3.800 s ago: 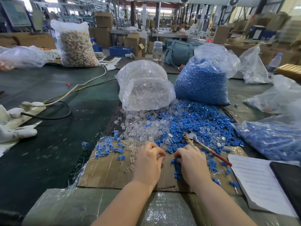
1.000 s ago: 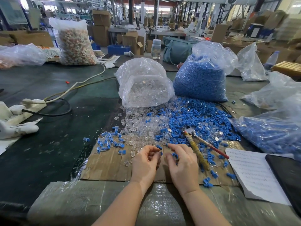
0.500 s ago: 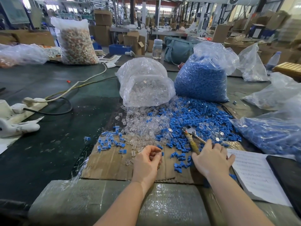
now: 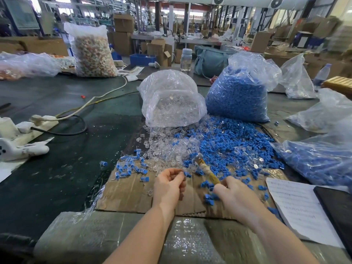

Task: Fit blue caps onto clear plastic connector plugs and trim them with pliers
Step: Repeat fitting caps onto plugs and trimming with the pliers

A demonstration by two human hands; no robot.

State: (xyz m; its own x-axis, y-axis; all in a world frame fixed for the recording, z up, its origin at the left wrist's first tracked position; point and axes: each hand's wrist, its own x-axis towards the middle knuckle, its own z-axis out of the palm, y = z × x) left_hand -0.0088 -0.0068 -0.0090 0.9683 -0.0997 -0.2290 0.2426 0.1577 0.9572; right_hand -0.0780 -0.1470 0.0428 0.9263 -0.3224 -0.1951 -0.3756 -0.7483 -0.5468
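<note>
blue caps: loose heap, spilled on cardboard | clear plugs: scattered pile, left of caps | pliers: yellow-wrapped handle, tilted, gripped

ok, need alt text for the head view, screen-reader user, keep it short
A person's right hand grips the taped handle of pliers over a cardboard sheet, while the left hand pinches a small capped plug. Loose blue caps and clear plugs spill toward the hands from two plastic bags behind.
</note>
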